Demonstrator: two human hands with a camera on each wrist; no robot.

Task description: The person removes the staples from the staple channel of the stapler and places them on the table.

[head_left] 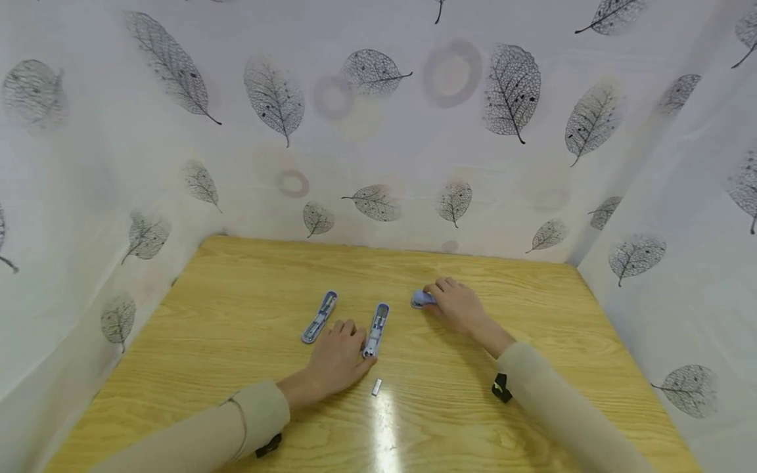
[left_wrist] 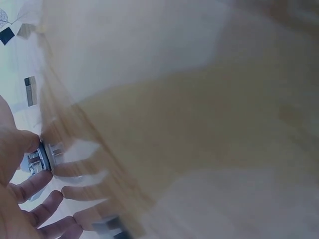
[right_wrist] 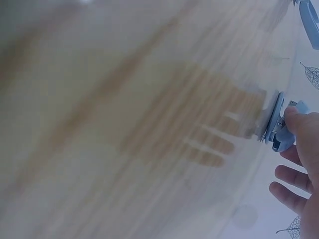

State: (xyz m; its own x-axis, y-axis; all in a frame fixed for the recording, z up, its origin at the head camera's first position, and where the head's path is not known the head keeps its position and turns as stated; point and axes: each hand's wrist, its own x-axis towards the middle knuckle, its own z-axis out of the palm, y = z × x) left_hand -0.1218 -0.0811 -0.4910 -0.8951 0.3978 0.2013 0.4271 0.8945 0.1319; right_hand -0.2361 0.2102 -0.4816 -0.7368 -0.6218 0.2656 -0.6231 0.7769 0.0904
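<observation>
My left hand point(head_left: 338, 358) is at the near end of a narrow purple stapler point(head_left: 378, 325), which lies opened flat with its metal inside showing. In the left wrist view, thumb and forefinger pinch this stapler point(left_wrist: 37, 162) from both sides while the other fingers spread away. A second opened stapler point(head_left: 320, 318) lies slanted just beyond the left fingertips. Farther right, my right hand point(head_left: 458, 305) grips a third purple stapler point(head_left: 422, 299) standing on the table. The right wrist view shows the thumb on top of that stapler point(right_wrist: 280, 124), its far side hidden by the hand.
A short strip of staples point(head_left: 376, 387) lies on the wooden table point(head_left: 266, 276), nearer me than the middle stapler. White cloth point(head_left: 384, 151) printed with grey leaves rises along the back and both sides. A light streak reflects off the table's front.
</observation>
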